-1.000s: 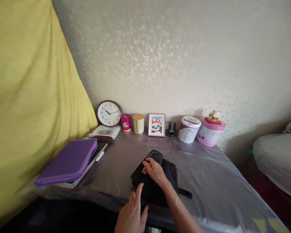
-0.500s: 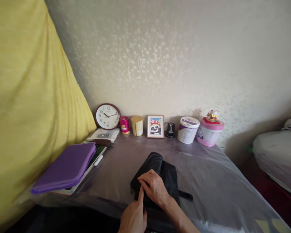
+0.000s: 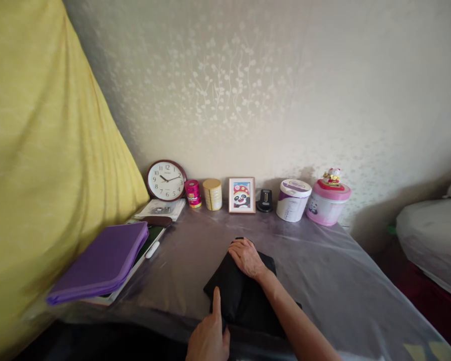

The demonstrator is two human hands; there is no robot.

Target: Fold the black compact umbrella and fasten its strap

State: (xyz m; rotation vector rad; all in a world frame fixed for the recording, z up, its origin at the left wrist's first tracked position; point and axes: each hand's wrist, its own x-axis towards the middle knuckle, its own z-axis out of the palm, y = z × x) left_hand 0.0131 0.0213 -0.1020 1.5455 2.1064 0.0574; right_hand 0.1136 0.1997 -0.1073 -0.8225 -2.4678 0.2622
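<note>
**Two hands on black folded fabric at the table's near edge**

The black folded fabric (image 3: 225, 286) lies by the middle of the near edge of the table (image 3: 334, 281). On its far end the right hand (image 3: 247, 258) rests palm down, flattened, fingers side by side. The left hand (image 3: 209, 333) is at its near left side, index finger straight and thumb apart; whether anything is pinched between them I cannot tell. Toward the left edge lies a purple folder (image 3: 101, 258), with a white pen-like object (image 3: 152, 249) just beside it. Along the far edge stand a wall clock (image 3: 167, 180) near the left corner, a picture frame (image 3: 242, 195) around the middle, and a pink-lidded tub (image 3: 327, 203) near the right corner, bearing a cat figurine (image 3: 331, 177).
</note>
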